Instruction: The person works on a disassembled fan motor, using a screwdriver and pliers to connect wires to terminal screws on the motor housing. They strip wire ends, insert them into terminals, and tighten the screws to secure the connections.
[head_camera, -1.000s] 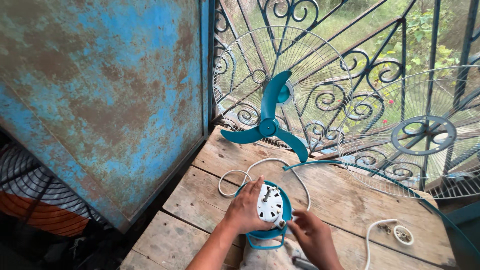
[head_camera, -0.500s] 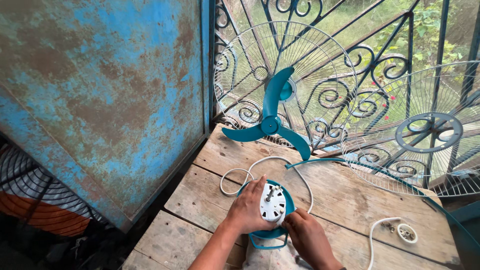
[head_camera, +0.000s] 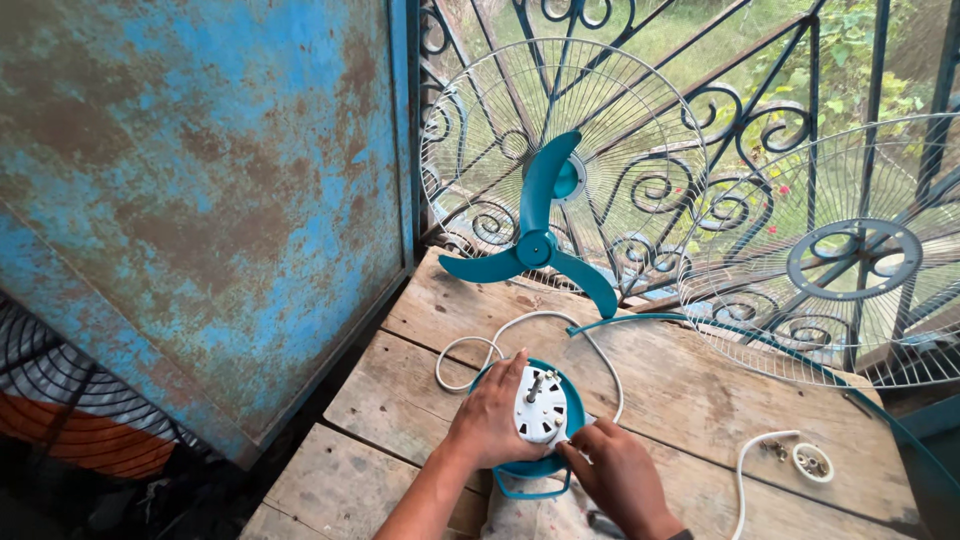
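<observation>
Low in the middle of the frame, both hands work on a teal fan motor housing that sits on a weathered wooden table. The left hand lies curled over the housing's left side, fingers wrapped round the rim and gripping it. The right hand comes in from the lower right with its fingertips pressed to the edge of the white motor face; whether it pinches something small there I cannot tell. A short metal shaft stands up from the white face.

The housing looks like hard plastic round a dense motor, so it is likely heavier than its size suggests, rigid, and a little slick on its smooth shell. The rim and the wire stand below it seem the safest places to hold; the thin shaft and the white cord looping off to the upper left look like poor grips.

Just above, at the centre of the frame, a teal three-blade propeller leans against a round wire guard. A second wire guard rests at the right, and a small white plug piece lies at the lower right. An ornate iron grille fills the top, a rusty blue metal panel the left.
</observation>
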